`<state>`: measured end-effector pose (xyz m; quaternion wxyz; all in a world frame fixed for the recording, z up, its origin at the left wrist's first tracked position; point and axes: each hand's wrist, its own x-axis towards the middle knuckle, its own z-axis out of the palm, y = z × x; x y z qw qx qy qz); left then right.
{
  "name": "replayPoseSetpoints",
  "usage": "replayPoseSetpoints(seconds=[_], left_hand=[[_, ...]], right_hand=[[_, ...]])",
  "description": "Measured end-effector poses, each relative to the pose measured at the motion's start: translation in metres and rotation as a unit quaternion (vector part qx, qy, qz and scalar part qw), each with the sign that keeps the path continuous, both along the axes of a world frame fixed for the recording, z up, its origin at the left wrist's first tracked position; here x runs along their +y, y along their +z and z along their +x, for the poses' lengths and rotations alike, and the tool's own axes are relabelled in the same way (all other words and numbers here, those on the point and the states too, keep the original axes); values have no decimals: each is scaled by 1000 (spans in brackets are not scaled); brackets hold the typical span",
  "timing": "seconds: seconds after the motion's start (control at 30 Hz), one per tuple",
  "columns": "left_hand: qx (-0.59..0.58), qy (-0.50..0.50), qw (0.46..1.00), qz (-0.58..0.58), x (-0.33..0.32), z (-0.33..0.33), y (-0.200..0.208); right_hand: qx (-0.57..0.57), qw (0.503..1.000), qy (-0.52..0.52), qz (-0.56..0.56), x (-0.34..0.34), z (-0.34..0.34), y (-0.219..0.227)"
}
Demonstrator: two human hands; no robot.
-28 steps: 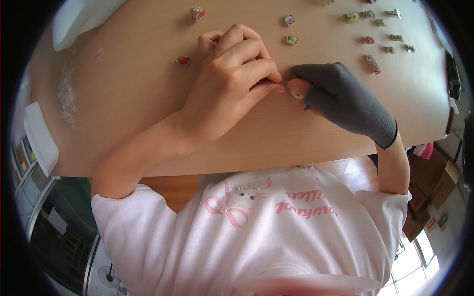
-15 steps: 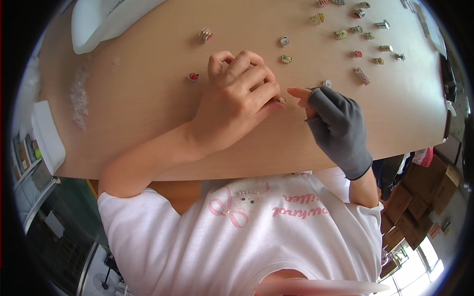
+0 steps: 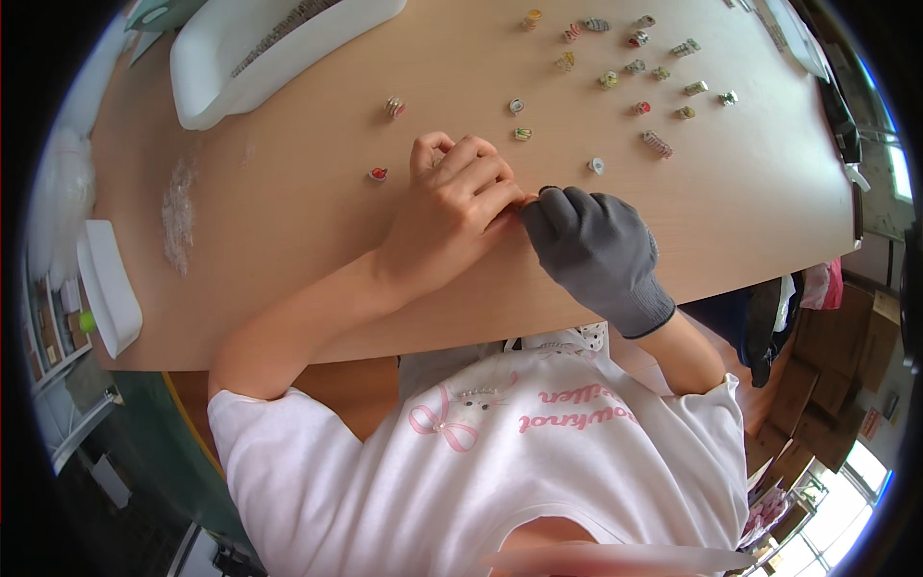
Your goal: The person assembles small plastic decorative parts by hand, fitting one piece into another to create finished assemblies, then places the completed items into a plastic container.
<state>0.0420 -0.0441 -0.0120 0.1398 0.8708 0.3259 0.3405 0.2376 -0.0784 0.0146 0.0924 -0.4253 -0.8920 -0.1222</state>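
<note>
My left hand (image 3: 452, 202), bare, is closed above the table, its thumb and forefinger pinched on a small charm that their tips now hide. My right hand (image 3: 596, 245), in a grey glove with bare fingertips, is closed too. Its fingertips meet those of the left hand, and what they grip is hidden. Just left of the left hand lies a red charm (image 3: 378, 174). Beyond the hands are a short stack of charms (image 3: 394, 107), a round charm (image 3: 517, 106) and a green-yellow charm (image 3: 522, 135). A round whitish piece (image 3: 596, 165) lies beyond the glove.
Several small stacks of charms stand or lie at the far right, the nearest being a long toppled stack (image 3: 658, 144). A white tray (image 3: 202, 101) with a grey row inside sits at the far left. Crumpled clear plastic (image 3: 178, 216) and a white bin (image 3: 111, 288) are on the left.
My right hand has moved left, from apart to touching the left fingertips. The small charm, earlier showing at the left thumb, is now covered. The whole view has shifted slightly.
</note>
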Motion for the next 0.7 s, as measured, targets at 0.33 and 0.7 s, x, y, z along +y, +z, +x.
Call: replayPoseSetpoints(seconds=[0.33, 0.7], left_hand=[[-6, 20, 1000, 22, 2, 8, -2], [1, 11, 1000, 19, 46, 49, 7]], right_hand=[[111, 993, 5, 41, 6, 6, -10], [273, 951, -52, -136, -5, 43, 25]])
